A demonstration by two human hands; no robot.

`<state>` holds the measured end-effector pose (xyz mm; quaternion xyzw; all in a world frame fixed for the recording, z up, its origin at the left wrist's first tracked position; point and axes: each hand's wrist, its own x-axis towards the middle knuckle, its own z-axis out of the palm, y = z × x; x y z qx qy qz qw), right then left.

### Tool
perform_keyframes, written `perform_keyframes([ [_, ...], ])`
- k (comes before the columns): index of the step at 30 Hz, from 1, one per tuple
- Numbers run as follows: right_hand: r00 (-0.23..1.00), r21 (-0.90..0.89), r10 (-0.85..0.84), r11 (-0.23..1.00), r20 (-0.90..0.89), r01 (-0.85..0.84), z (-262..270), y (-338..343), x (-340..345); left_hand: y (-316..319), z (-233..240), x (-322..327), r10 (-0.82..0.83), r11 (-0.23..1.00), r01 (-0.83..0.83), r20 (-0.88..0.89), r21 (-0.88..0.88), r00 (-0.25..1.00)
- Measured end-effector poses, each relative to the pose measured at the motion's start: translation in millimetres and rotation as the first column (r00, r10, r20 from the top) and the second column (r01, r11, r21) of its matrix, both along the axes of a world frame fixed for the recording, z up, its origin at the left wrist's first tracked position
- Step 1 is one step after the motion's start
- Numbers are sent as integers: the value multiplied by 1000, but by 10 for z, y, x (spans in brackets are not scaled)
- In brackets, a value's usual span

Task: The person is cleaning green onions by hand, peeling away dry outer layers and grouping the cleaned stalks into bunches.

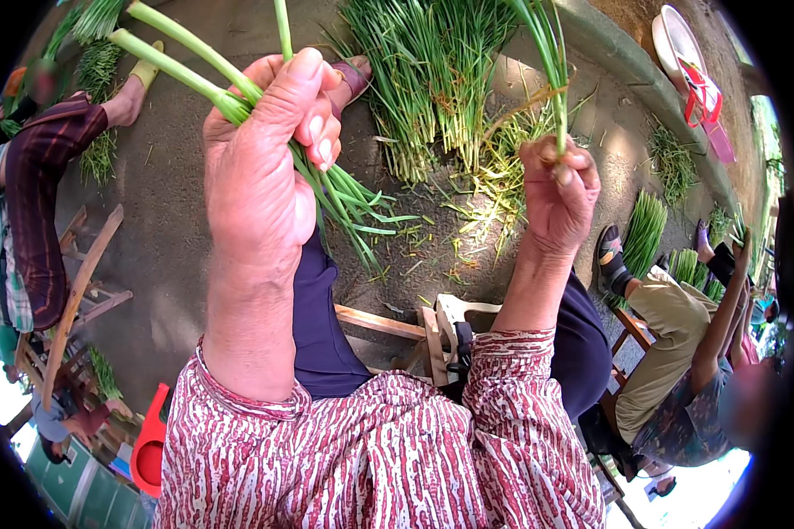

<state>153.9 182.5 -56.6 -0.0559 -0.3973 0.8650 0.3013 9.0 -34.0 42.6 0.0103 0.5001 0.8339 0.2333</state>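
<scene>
My left hand (271, 152) is closed around several green chive stalks (185, 76), their thick pale ends sticking out at upper left. The thin leaves (344, 192) of these stalks hang out below the fingers. Between the thumb and fingertips of my right hand (561, 192) is another chive plant (559, 86), pinched at its base with the leaves pointing up. A dry brownish strand (526, 102) trails from it to the left. Beyond and between both hands, a large heap of chives (437, 79) lies on the ground.
Yellowed trimmings (496, 192) litter the concrete ground (165, 172). A low curb (642, 79) curves past a white basin (678, 40). Seated people flank me: one in dark trousers (36, 198), another in khaki trousers (661, 344). A wooden frame (79, 297) and red plastic object (149, 456) stand left.
</scene>
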Motion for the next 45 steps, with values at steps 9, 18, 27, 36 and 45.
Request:
perform_keyframes([
  [9,589,-83,100,995,802,-56,-1506,-186,32,25,-13,-27,-17,1000,17,-7,18,1000],
  [18,405,-23,5,999,914,40,-1697,-238,70,1,-19,-15,-30,999,31,-23,9,999],
  [27,344,84,-57,995,937,-63,-1683,-186,43,35,22,-16,-34,999,34,-19,-7,999],
  [36,793,66,-80,997,605,51,-1016,-256,255,64,21,-29,9,997,-11,-25,-70,1000],
  [45,853,214,-214,969,475,124,-276,-416,228,173,-263,-68,-187,981,187,2,-49,982],
])
